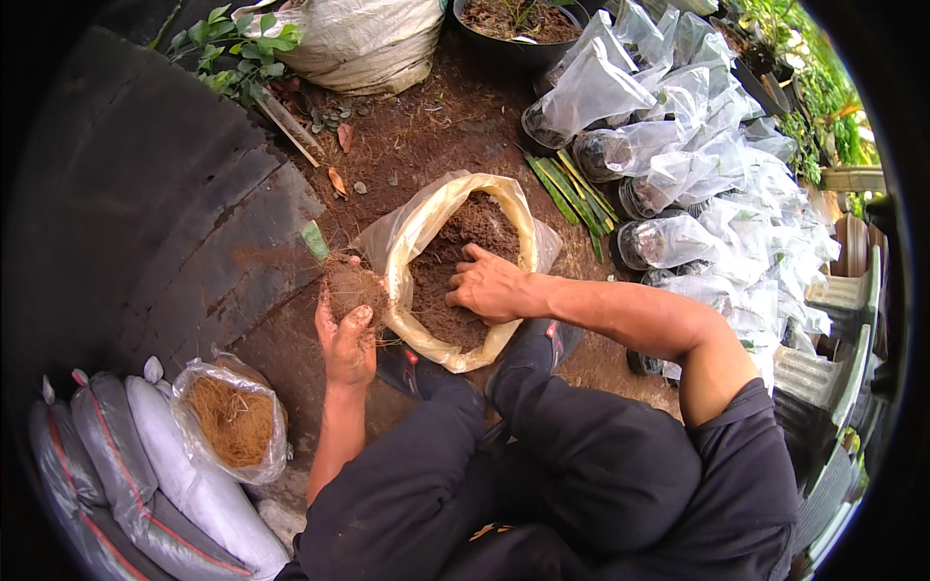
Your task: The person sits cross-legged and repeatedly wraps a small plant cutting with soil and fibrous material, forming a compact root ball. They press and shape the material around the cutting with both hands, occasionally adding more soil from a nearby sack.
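In my left hand (pixel 350 348) rests a rounded clump of brown fibre and soil (pixel 354 290), with loose strands sticking out. A short piece of green leaf (pixel 314 240) shows at the clump's far side; I cannot tell whether it is joined to it. An open plastic bag (pixel 398 272) with a rolled-down rim stands between my feet, full of dark brown, crumbly soil mix (pixel 439 254). My right hand (pixel 494 285) reaches over the rim into the bag, its fingers curled down at the soil. What those fingertips hold is hidden.
Cut green leaf strips (pixel 570 190) lie right of the bag. Rows of pots under clear plastic bags (pixel 676 171) fill the right side. A bag of coconut-like fibre (pixel 231 421) and tied sacks (pixel 182 479) stand lower left. A white woven sack (pixel 356 43) and black pot (pixel 519 47) stand beyond.
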